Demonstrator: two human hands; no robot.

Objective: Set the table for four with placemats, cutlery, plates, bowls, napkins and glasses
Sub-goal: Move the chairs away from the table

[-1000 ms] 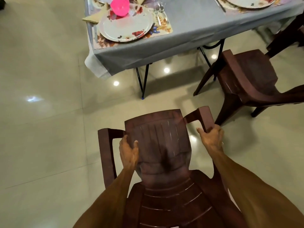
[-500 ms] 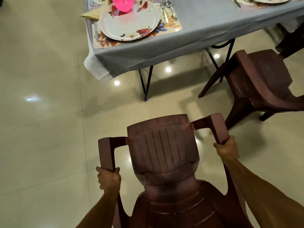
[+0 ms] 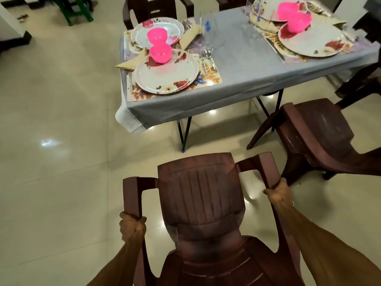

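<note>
The person's left hand (image 3: pixel 132 226) is curled round one armrest of a brown plastic chair (image 3: pixel 203 205), and the right hand (image 3: pixel 278 195) grips the other. Beyond it stands the desk (image 3: pixel 247 65) under a grey cloth, carrying floral placemats, plates (image 3: pixel 167 74), pink bowls (image 3: pixel 160 53), folded napkins, cutlery and glasses. A second brown chair (image 3: pixel 315 137) stands at right.

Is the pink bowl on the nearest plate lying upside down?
No: the pink bowl stands upright, open side up, on the nearest plate's far edge.
</note>
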